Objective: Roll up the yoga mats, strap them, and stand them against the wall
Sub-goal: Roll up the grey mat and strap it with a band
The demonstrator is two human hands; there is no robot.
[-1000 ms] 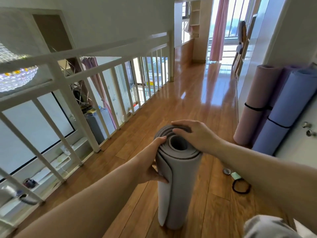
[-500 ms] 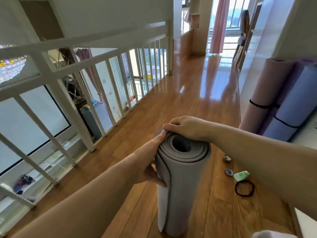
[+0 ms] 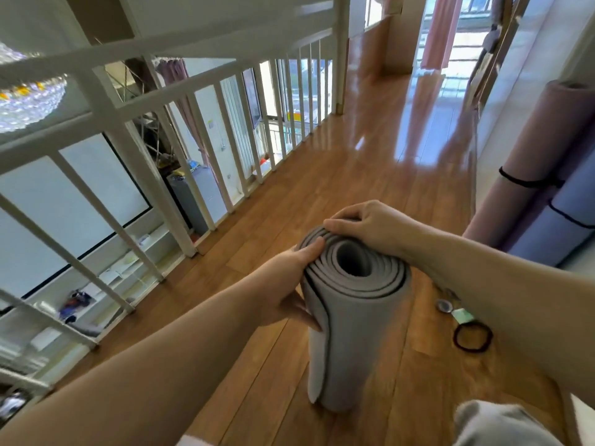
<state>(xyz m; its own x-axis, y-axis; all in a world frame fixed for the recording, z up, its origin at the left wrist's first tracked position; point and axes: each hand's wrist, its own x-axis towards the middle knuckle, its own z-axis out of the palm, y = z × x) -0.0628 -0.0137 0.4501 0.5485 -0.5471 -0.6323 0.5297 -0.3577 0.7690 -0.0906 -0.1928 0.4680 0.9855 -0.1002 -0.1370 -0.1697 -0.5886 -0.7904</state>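
The rolled mat (image 3: 360, 333) stands on the floor (image 3: 370, 149), railing (image 3: 341, 59) left, strapped mats (image 3: 531, 162) right.

Three rolled mats show plainly, a grey mat (image 3: 357, 333), pink mat (image 3: 528, 146) and blue mat (image 3: 560, 239), plus one loose strap (image 3: 455, 338) and two hands, left hand (image 3: 283, 288) and right hand (image 3: 370, 226).

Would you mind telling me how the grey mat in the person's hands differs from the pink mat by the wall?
The grey mat has no strap; the pink mat has a black strap round its middle. The grey mat stands on the floor apart from the wall, held by the left hand and right hand; the pink mat leans against the wall with no hand on it. Both are rolled up.
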